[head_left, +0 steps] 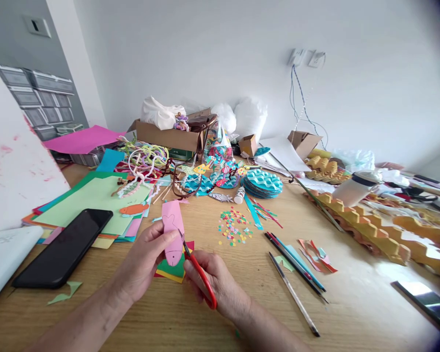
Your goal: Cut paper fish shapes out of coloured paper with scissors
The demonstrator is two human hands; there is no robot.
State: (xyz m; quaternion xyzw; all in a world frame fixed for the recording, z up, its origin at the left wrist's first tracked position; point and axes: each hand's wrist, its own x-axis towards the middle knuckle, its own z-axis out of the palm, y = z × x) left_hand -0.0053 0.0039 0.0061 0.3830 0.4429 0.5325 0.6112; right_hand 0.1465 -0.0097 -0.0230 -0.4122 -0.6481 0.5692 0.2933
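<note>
A pink paper (173,222) with a fish outline drawn on it is pinched between the thumb and fingers of my left hand (146,254). Its lower end is rounded and bears a drawn eye. My right hand (214,278) is closed around the red-handled scissors (201,278), whose blades meet the paper's right edge. Whether the blades are apart is too small to tell. Beneath the hands lie red, green and yellow paper pieces (172,270). An orange paper fish (134,209) rests on light green sheets (95,203) at the left.
At the left is a black phone (64,249). Colourful paper dots (235,226) lie beyond my right hand, with pencils (295,264) to their right. Blue scalloped plates (262,183), a cardboard box (165,134), yellow egg cartons (359,220) and a white tumbler (355,189) stand farther back.
</note>
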